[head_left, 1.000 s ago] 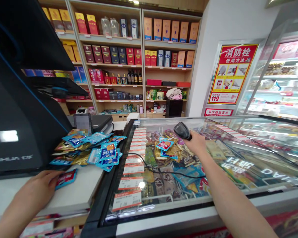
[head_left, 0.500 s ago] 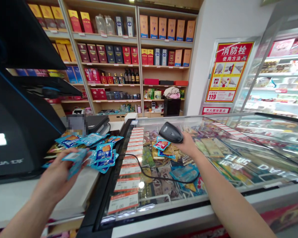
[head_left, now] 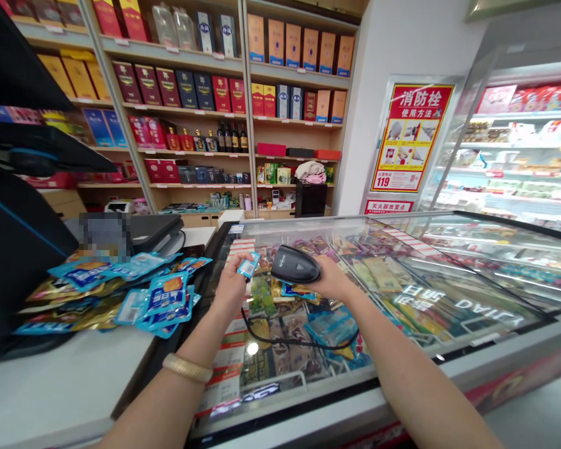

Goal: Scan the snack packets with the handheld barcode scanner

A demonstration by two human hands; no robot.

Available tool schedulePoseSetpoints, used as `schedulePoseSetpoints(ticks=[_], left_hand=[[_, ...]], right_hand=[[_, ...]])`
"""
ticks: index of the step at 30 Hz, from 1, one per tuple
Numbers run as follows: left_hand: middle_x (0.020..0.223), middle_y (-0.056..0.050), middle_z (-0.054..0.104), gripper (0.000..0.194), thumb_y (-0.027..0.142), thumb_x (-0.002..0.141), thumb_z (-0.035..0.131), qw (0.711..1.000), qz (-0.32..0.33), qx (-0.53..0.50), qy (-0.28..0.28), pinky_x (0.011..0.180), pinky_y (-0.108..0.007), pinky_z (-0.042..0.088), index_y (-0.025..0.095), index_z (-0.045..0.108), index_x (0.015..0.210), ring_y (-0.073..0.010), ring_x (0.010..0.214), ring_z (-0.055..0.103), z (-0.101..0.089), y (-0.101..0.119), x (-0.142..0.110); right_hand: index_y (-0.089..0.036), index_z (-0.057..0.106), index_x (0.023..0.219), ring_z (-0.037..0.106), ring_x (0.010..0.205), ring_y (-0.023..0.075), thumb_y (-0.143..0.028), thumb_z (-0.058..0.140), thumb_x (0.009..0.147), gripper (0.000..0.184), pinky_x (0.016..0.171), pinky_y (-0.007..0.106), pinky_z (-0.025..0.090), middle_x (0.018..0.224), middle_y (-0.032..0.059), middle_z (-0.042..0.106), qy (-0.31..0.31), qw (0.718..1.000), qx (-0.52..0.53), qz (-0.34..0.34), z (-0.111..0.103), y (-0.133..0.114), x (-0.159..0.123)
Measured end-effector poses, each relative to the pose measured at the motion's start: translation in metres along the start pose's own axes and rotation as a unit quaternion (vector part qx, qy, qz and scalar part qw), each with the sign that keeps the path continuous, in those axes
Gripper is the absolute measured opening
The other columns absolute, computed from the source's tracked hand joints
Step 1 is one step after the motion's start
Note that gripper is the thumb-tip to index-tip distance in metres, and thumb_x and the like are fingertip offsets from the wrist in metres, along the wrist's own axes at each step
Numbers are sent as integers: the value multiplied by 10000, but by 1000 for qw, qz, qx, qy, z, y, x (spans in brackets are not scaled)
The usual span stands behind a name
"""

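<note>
My left hand (head_left: 231, 288) is closed on a small blue snack packet (head_left: 249, 267), held up above the glass freezer lid (head_left: 402, 274). My right hand (head_left: 331, 282) grips a black corded barcode scanner (head_left: 294, 265), its head pointing left at the packet, a hand's width away. The scanner's black cable (head_left: 299, 342) loops down over the glass. A heap of blue and gold snack packets (head_left: 121, 290) lies on the white counter (head_left: 75, 386) to the left. A few more packets (head_left: 299, 292) rest on the glass under the scanner.
A black till screen (head_left: 14, 237) stands at the left edge of the counter. Price tags (head_left: 229, 355) line the freezer's left rim. Shelves of boxed goods (head_left: 206, 93) fill the back wall. A red poster (head_left: 409, 137) and a chilled display (head_left: 518, 149) stand at the right.
My left hand picked a blue packet off the counter and carried it right, up to the scanner. My right hand drew the scanner left and nearer, turning it toward the packet.
</note>
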State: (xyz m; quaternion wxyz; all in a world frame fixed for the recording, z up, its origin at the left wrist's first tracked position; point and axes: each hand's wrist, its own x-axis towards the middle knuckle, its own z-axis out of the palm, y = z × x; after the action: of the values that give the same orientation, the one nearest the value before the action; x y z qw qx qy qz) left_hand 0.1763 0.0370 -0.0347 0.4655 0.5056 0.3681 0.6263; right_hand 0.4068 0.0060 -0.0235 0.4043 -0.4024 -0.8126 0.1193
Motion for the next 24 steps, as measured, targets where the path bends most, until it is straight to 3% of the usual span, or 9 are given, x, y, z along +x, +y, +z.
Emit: schedulePoseSetpoints(ticks=[5,8,12,15,24], left_hand=[[872,-4,680,140,309,692,578,987,86,139,-11,641,-241,403,208,546,783,-136,715,563,-9,-6,-5],[807,12,645,116,298,706,538,977,121,175,-3,601,-239,383,210,547,781,-119,633,497,-11,-5,-6],[836,-2,645,100,283,712,516,964,167,208,-4,684,-262,426,213,548,774,-141,714,544,-11,-2,-7],[851,-11,647,91,276,725,498,956,179,231,-2,748,-280,444,215,548,772,-157,775,574,-11,-1,-8],[799,0,621,114,280,713,487,950,186,253,1,691,-269,424,213,557,773,-153,728,537,-12,1,-9]], right_hand=[[-156,718,946,674,836,210,-302,749,686,300,744,245,481,897,31,742,-39,999,19,1,0,-4,0],[-158,714,920,669,817,193,-291,725,707,252,727,232,481,865,21,735,-58,998,18,2,2,-5,0],[-163,711,869,637,748,160,-236,693,707,178,711,218,473,804,0,710,-86,996,-7,7,5,-3,0],[-169,708,829,618,724,155,-213,688,696,141,704,218,467,769,-5,694,-91,995,-27,2,6,-4,0],[-174,714,855,640,777,174,-213,713,686,173,729,225,471,783,-4,709,-101,995,-18,18,6,-8,0]])
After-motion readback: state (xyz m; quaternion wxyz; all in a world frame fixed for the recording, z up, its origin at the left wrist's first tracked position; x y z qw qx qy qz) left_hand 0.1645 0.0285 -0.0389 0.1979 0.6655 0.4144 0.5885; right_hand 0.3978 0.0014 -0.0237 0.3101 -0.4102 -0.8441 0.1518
